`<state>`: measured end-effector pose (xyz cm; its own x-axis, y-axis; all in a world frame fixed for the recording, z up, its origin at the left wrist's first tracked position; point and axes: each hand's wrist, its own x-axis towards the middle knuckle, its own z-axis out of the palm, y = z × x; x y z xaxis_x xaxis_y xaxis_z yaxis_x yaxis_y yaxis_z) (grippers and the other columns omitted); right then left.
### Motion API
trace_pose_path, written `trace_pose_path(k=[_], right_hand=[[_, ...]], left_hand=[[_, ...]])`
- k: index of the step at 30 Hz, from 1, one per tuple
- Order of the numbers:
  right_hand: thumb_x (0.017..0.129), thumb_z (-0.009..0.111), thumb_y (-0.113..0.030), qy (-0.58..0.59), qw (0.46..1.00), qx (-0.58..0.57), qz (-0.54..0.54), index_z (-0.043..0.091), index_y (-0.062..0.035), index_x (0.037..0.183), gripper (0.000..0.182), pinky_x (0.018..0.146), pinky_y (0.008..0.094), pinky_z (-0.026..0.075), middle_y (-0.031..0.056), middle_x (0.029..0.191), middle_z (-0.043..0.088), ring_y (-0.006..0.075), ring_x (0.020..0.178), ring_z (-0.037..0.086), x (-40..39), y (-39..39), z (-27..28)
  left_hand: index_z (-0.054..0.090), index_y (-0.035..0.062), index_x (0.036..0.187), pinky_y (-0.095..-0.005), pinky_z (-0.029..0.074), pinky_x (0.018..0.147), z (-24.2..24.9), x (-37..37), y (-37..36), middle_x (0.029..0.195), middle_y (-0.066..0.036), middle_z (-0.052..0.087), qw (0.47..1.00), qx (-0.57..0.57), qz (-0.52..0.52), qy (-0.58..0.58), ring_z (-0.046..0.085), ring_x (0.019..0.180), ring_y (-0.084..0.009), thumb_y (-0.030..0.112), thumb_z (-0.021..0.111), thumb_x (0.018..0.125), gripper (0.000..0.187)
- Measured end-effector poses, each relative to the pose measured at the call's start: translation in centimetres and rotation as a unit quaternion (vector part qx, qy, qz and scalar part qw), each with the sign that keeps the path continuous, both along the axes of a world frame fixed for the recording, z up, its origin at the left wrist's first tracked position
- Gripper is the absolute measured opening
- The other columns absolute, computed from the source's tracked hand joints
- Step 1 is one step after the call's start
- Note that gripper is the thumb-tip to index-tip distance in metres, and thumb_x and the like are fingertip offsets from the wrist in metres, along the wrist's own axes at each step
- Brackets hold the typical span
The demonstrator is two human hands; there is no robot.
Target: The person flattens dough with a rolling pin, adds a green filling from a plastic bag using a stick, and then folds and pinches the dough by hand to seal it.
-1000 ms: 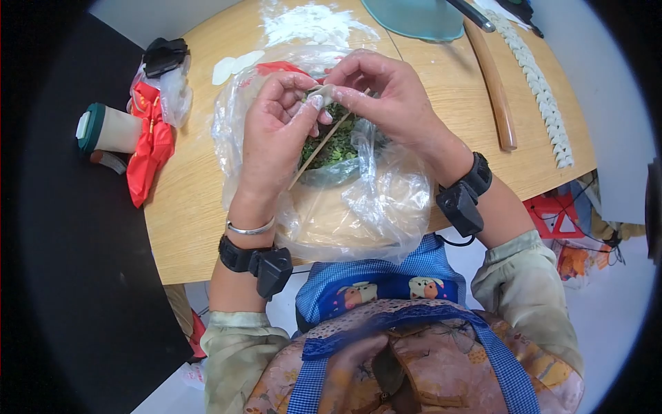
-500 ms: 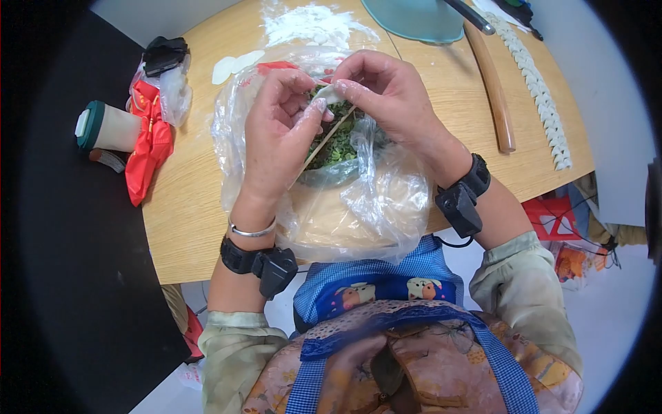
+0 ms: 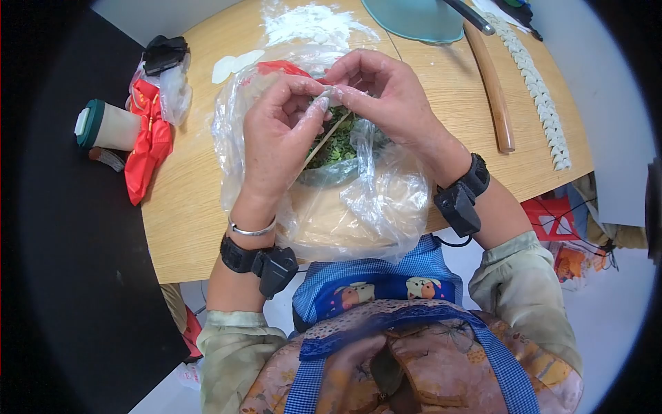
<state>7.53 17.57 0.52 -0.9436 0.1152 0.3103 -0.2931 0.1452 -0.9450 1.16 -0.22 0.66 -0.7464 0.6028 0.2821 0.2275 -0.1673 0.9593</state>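
Between the fingertips of both hands is a small white dumpling [image 3: 334, 97], mostly covered by the fingers. My left hand [image 3: 279, 131] pinches its left side, thumb against forefinger. From the other side my right hand [image 3: 393, 93] closes thumb and forefinger on it. Chopped green filling [image 3: 339, 143] lies directly below, in a clear plastic bag [image 3: 389, 221]. A thin wooden stick [image 3: 325, 140] slants across the filling beside my left hand. White flour dusts the fingers.
Flour [image 3: 310, 26] and flat round wrappers [image 3: 234, 64] lie beyond the bag. On the right are a wooden rolling pin [image 3: 492, 93] and a long row of white dumplings [image 3: 538, 86]. A teal rounded piece [image 3: 414, 19] and a green-lidded cup [image 3: 114, 127] stand farther out.
My fingertips have drawn closer together around the dumpling, and less of its white wrapper shows. My right hand has shifted slightly left. Everything on the table stays in place.
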Motion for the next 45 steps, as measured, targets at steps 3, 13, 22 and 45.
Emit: trace_pose_path(k=[3,13,22,45], right_hand=[[0.092,0.069,-0.008,-0.004,1.0,-0.014,0.009,0.066,0.0001,0.106,0.017,0.088,0.0258,0.051,0.0049,0.106,0.067,0.0097,0.096,0.062,-0.1,0.0,-0.1],[0.094,0.068,-0.007,0.028,0.999,-0.026,0.012,0.066,-0.0002,0.106,0.014,0.089,0.0261,0.051,0.0042,0.105,0.066,0.0099,0.096,0.062,-0.2,-0.1,-0.3],[0.088,0.071,-0.01,0.055,0.998,-0.008,-0.027,0.069,-0.0009,0.099,0.014,0.071,0.0232,0.05,0.0008,0.085,0.069,0.0067,0.077,0.062,-0.6,-0.5,-0.8],[0.092,0.067,-0.007,0.119,0.987,0.012,-0.103,0.069,0.002,0.104,0.015,0.071,0.0254,0.054,0.0053,0.089,0.071,0.0089,0.077,0.065,0.1,-1.6,-0.1]], left_hand=[[0.061,0.0022,0.109,-0.0192,0.049,0.069,0.1,0.1,-0.1,0.099,-0.002,0.066,1.0,-0.011,0.001,0.018,0.064,0.085,-0.0078,-0.001,0.063,0.094,0.015],[0.053,0.0036,0.112,-0.0204,0.05,0.07,-0.2,0.1,0.3,0.103,-0.005,0.064,0.999,0.045,0.006,-0.001,0.065,0.086,-0.0107,-0.002,0.065,0.092,0.024],[0.052,0.0036,0.113,-0.0215,0.051,0.074,-0.2,0.1,0.2,0.107,-0.006,0.064,0.999,0.051,0.004,0.013,0.065,0.09,-0.0114,-0.004,0.065,0.092,0.026],[0.054,-0.0007,0.121,-0.0252,0.055,0.083,-0.6,0.9,1.0,0.11,-0.008,0.065,0.999,0.042,0.007,-0.023,0.065,0.099,-0.0141,0.003,0.062,0.096,0.027]])
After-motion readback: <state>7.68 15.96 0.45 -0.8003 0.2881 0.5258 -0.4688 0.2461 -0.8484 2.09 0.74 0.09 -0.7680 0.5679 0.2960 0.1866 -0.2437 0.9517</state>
